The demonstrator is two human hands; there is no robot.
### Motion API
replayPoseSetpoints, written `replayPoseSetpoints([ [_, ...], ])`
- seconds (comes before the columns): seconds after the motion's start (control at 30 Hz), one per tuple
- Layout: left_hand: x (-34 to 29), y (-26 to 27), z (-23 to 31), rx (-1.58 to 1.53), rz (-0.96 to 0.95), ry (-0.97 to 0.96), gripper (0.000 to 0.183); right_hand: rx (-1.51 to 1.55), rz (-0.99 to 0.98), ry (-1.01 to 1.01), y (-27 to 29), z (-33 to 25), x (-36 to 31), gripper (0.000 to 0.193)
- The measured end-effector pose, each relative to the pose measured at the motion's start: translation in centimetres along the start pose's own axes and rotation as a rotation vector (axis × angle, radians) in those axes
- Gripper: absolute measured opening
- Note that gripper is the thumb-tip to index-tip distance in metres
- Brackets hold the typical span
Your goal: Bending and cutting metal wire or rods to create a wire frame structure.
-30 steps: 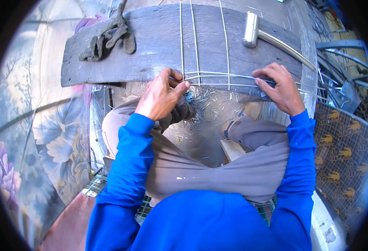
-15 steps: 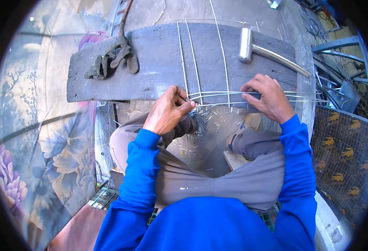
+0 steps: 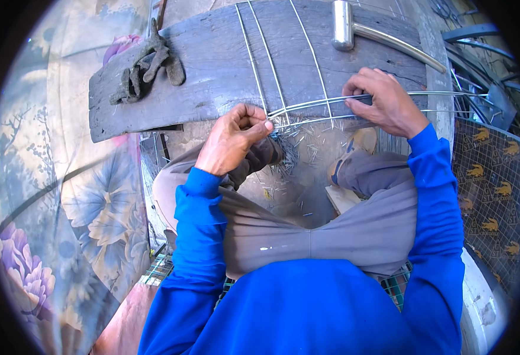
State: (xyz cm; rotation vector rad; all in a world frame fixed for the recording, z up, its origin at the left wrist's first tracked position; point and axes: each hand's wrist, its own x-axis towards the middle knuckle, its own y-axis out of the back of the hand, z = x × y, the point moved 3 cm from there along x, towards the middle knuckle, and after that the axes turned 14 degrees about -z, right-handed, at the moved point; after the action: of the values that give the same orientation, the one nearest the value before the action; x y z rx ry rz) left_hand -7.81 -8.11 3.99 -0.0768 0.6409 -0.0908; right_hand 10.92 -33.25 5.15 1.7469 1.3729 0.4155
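My left hand (image 3: 231, 139) is closed, thumb and fingertips pinching the corner of a frame of thin metal wires (image 3: 279, 87) at the near edge of the dark plank. Farther right, my right hand (image 3: 384, 102) is closed with thumb and forefinger around long wires (image 3: 313, 105) running crosswise from my left fingertips and on past the right side. Another crosswise wire (image 3: 313, 122) lies nearer me, apart from them. Three longer wires reach away from me across the plank. My fingers hide the exact joint at the left corner.
The wooden plank (image 3: 206, 59) carries a dark, worn glove (image 3: 150, 68) at left and a metal hammer (image 3: 344, 29) at far right. Many short wire offcuts (image 3: 298, 148) litter the ground between my feet. Metal bars (image 3: 479, 65) stand at the right; a floral sheet (image 3: 100, 195) hangs at left.
My right hand has moved away from me, lifting the held wires so they slant and spread from the nearer one. My left hand keeps its pinch at the corner. The whole view has shifted slightly.
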Motion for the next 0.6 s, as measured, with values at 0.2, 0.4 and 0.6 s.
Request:
replayPoseSetpoints([
  [0.2, 0.1, -0.2, -0.5, -0.064, 0.023, -0.008, 0.032, 0.080, -0.038, -0.032, -0.2, 0.4, 0.1, 0.014],
  [0.4, 0.0, -0.3, 0.1, -0.035, 0.066, -0.052, 0.046, 0.085, -0.090, -0.097, 0.0, 0.5, 0.2, 0.018],
  [0.6, 0.1, -0.9, 0.7, -0.061, 0.086, -0.096, 0.052, 0.082, -0.098, -0.086, 0.2, 0.9, 0.1, 0.018],
])
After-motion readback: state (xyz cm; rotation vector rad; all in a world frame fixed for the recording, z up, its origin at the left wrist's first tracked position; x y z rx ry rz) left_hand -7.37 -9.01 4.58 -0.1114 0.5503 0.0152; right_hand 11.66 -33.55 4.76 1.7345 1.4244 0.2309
